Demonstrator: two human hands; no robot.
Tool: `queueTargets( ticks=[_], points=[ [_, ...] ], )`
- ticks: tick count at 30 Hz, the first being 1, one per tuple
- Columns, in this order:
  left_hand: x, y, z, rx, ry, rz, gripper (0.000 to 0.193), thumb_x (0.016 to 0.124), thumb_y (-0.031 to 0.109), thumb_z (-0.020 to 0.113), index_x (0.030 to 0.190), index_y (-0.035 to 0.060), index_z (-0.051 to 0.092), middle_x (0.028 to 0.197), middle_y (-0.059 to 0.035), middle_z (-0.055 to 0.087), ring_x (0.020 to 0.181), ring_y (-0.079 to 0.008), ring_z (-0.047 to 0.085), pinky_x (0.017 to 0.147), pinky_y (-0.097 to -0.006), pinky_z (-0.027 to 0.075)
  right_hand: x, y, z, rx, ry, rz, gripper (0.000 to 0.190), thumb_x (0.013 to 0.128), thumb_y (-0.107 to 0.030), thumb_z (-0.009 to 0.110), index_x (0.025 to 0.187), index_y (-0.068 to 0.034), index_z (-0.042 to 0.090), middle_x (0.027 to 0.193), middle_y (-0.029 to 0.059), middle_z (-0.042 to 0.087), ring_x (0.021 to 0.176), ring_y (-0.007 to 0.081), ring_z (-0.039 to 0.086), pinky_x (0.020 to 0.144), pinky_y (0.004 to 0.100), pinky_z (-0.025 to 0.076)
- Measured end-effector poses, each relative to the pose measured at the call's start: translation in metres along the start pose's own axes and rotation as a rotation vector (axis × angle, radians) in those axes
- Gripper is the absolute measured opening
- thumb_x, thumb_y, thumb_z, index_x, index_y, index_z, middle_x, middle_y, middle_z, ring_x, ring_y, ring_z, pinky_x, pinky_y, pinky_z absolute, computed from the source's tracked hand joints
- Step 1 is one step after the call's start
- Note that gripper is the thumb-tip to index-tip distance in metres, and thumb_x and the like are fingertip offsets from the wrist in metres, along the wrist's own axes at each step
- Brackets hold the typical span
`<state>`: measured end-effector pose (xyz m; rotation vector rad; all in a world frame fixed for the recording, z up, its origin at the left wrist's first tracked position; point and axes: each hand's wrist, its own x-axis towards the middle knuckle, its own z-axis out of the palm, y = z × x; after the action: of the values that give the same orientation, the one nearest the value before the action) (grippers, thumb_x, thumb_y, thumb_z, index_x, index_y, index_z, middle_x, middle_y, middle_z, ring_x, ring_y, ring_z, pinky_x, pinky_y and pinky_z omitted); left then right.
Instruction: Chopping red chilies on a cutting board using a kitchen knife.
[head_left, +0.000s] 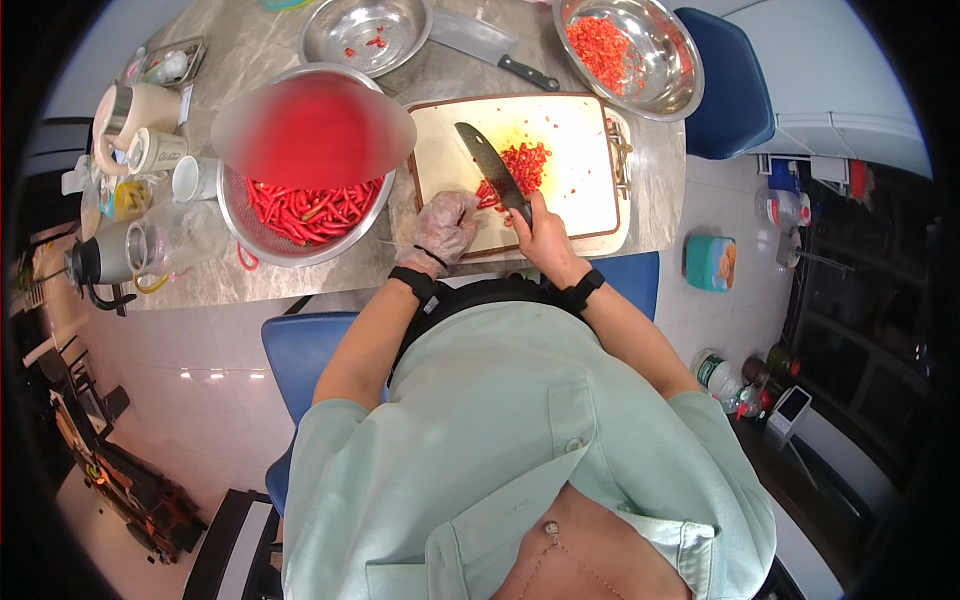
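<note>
In a clear plastic glove, my left hand (445, 226) curls its fingers against a few red chilies (489, 196) near the lower edge of the cutting board (442, 165). My bare right hand (550, 238) grips the handle of a dark-bladed kitchen knife (489, 162). The blade slants up and left across the board, just beside the gloved fingers. Chopped red chili (526, 166) lies heaped on the blade's right side, with bits scattered around. A metal bowl of whole red chilies (307, 217) stands left of the board; a blurred patch hides its upper part.
Behind the board lie a cleaver (472, 37) and a metal bowl (364, 37) with a few chili bits. Another metal bowl (664, 56) at the back right holds chopped chili. A white cup (195, 180), a glass pitcher (169, 244) and a kettle (139, 116) crowd the left side.
</note>
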<state>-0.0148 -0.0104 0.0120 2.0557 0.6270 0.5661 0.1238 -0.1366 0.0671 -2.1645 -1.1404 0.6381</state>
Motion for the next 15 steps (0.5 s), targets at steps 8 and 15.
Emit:
queueTargets(
  ticks=[8, 15],
  points=[
    [0.011, 0.018, 0.002, 0.399, -0.136, -0.114, 0.035, 0.073, 0.026, 0.067, 0.100, 0.0045, 0.059, 0.093, -0.0159, 0.059, 0.091, -0.0321, 0.055, 0.080, -0.0405, 0.046, 0.000, 0.003, 0.005, 0.027, -0.020, -0.023, 0.026, 0.089, -0.018, 0.054, 0.100, 0.000, 0.041, 0.068, 0.0260, 0.059, 0.064, 0.0454, 0.058, 0.056, 0.0502, 0.045],
    [0.017, 0.026, 0.000, 0.474, -0.207, -0.147, 0.022, 0.078, 0.026, 0.062, 0.090, 0.0075, 0.064, 0.085, -0.0132, 0.061, 0.086, -0.0306, 0.057, 0.076, -0.0404, 0.047, 0.003, 0.012, 0.009, 0.022, -0.024, -0.055, 0.025, 0.089, -0.019, 0.055, 0.097, 0.000, 0.040, 0.063, 0.0253, 0.057, 0.061, 0.0444, 0.057, 0.052, 0.0491, 0.045]
  ],
)
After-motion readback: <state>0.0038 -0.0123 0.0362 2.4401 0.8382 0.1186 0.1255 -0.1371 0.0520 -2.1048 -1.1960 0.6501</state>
